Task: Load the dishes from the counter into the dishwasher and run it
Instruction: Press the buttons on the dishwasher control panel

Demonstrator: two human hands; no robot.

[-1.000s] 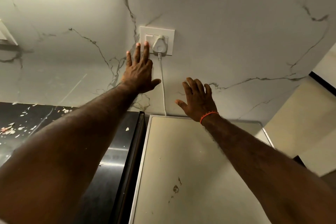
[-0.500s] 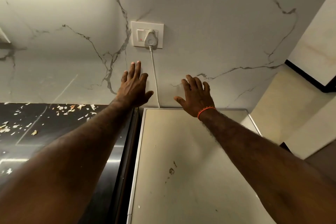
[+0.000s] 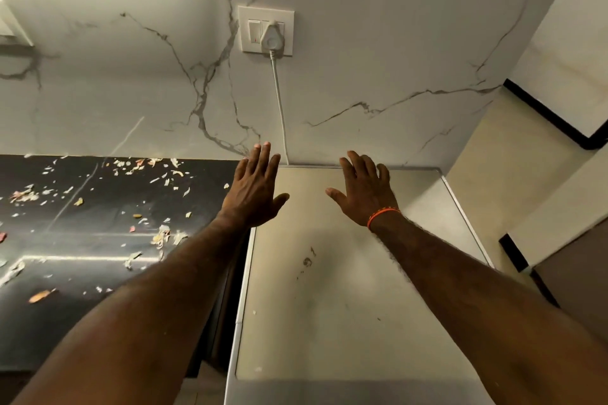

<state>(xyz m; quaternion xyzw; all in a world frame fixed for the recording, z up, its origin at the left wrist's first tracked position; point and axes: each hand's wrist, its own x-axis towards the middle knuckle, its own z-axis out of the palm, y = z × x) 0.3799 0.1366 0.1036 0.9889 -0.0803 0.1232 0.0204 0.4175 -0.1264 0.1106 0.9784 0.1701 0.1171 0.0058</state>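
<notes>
My left hand (image 3: pixel 251 191) is up in the air with its fingers straight and close together. It holds nothing. It hangs over the far left corner of the dishwasher (image 3: pixel 345 289), right where the dishwasher's top meets the counter (image 3: pixel 98 240). My fingertips point at the wall (image 3: pixel 378 43).

My right hand (image 3: pixel 363 194) is flat and spread out too, with the thumb sticking out to the side. It holds nothing. It floats over the far edge of the dishwasher's top. I can't tell if it touches the top. An orange band (image 3: pixel 383 215) goes round my right wrist.

The dishwasher's top is a pale, flat slab with a silver rim. It has a few small dark marks near the middle. It sits just beside the black counter, on its right side, and its far edge is against the wall.

The black counter is shiny and has lots of little scraps (image 3: pixel 161 237) on it, white, pink and yellow bits.

On the wall, above my hands, is a white switch plate (image 3: pixel 266 30). A white plug (image 3: pixel 272 38) sits in it. A white cord (image 3: pixel 279 108) runs down from the plug to the far edge of the dishwasher, between my two hands.

The wall is white with thin grey lines like cracks.
</notes>
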